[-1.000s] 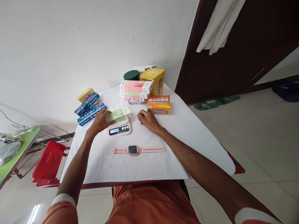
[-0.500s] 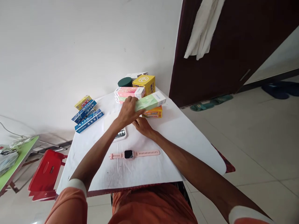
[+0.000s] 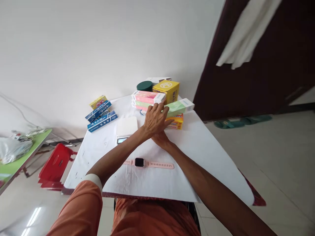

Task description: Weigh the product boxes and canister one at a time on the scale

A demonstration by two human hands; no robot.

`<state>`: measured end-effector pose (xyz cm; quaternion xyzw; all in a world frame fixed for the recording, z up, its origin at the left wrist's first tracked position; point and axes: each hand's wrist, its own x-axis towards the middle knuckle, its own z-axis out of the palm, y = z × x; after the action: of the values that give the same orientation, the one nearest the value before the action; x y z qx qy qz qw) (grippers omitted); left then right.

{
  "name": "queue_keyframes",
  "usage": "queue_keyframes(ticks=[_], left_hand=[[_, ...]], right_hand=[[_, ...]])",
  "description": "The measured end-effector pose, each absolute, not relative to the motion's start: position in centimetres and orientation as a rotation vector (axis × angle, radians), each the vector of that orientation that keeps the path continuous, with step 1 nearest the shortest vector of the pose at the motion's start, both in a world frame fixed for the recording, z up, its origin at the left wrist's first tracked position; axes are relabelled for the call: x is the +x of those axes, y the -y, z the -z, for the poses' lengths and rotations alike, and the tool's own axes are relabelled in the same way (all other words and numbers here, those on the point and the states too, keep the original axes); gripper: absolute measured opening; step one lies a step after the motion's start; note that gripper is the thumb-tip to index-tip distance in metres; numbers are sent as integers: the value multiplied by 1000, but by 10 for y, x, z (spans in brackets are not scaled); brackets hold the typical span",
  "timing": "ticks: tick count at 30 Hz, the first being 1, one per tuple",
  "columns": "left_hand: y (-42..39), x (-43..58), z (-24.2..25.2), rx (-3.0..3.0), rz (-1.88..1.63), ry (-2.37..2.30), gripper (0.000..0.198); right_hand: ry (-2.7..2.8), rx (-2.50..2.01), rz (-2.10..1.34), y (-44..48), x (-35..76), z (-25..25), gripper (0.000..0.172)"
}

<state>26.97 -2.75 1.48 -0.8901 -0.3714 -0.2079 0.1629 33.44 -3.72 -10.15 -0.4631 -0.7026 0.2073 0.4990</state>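
My left hand (image 3: 155, 120) is closed on the near end of a long pale-green and white carton (image 3: 180, 107), held above the table over some orange-yellow boxes (image 3: 177, 122). My right hand (image 3: 161, 140) is low beneath the left one, close to those boxes; its fingers are hidden behind the left hand. Behind the hands is a stack of slim pink and green cartons (image 3: 149, 97). A white digital scale (image 3: 127, 127) lies left of my hands, its lower part covered by my left forearm. Nearer me, a pink smartwatch (image 3: 139, 162) is stretched flat.
A yellow box (image 3: 167, 90) and a dark green round lid (image 3: 144, 86) stand at the back by the wall. Several blue cartons (image 3: 102, 121) and a small yellow box (image 3: 98, 102) are piled at the left edge. A red chair (image 3: 55, 167) is on the floor at left.
The view has swung left, so everything sits further right in it. My left hand still holds the green carton and now covers more of my right hand. More of the scale shows.
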Motion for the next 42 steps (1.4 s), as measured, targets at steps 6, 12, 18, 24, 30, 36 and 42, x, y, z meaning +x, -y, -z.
queue_keyframes(ticks=[6,12,18,24,30,36,42], left_hand=[[-9,137,-23,-2288,812,1414,44],[-55,-20,-17,-1818,625,2188,67],[-74,-82,-11,-1811,366,2462,71],[-87,-93,-11,-1867,486,2450,67],[-71,-98,-11,-1866,837,2343,56],[-29,-88,-35,-2033,967,2057,44],[24,-32,-26,-2424,910,1864,48]], right_hand=[[1799,-1205,-612,48,343,89,20],[1783,-1217,-594,55,342,81,19],[1781,-1257,-601,59,341,77,21],[1775,-1274,-620,60,341,75,22],[1780,-1262,-608,58,342,74,20],[1773,-1254,-617,57,341,75,18],[1729,-1272,-689,60,341,72,19]])
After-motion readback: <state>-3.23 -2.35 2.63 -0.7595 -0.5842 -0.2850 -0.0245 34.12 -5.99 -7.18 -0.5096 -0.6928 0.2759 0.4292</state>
